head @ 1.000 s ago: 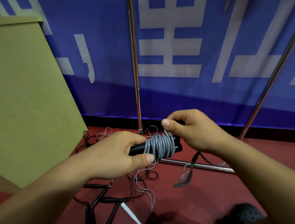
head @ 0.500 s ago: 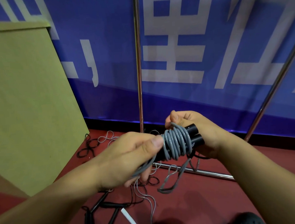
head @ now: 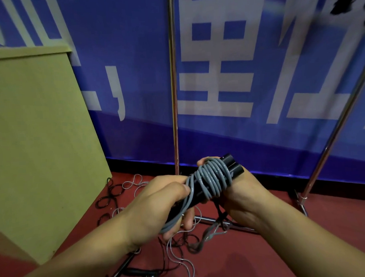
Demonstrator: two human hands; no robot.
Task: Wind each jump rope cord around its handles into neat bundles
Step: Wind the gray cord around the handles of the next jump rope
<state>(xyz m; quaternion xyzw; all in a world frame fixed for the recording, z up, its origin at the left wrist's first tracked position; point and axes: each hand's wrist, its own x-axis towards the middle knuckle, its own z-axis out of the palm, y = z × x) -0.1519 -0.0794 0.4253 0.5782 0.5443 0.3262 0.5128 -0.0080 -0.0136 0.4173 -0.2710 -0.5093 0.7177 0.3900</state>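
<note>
**Grey cord coiled around paired black handles**

The left hand (head: 157,204) grips the lower end of two black handles (head: 231,167), pinching the grey cord (head: 212,179) under its thumb. The right hand (head: 242,196) cradles the bundle from behind, above loose ropes (head: 178,255) on the red floor (head: 256,258).

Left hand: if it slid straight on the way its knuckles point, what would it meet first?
Probably the grey cord coils wound round the two black handles, right ahead of the left hand; the right hand lies just beyond. Depth is uncertain.

A blue banner (head: 258,72) hangs behind metal poles (head: 174,96), beside a tan board (head: 35,144).
</note>
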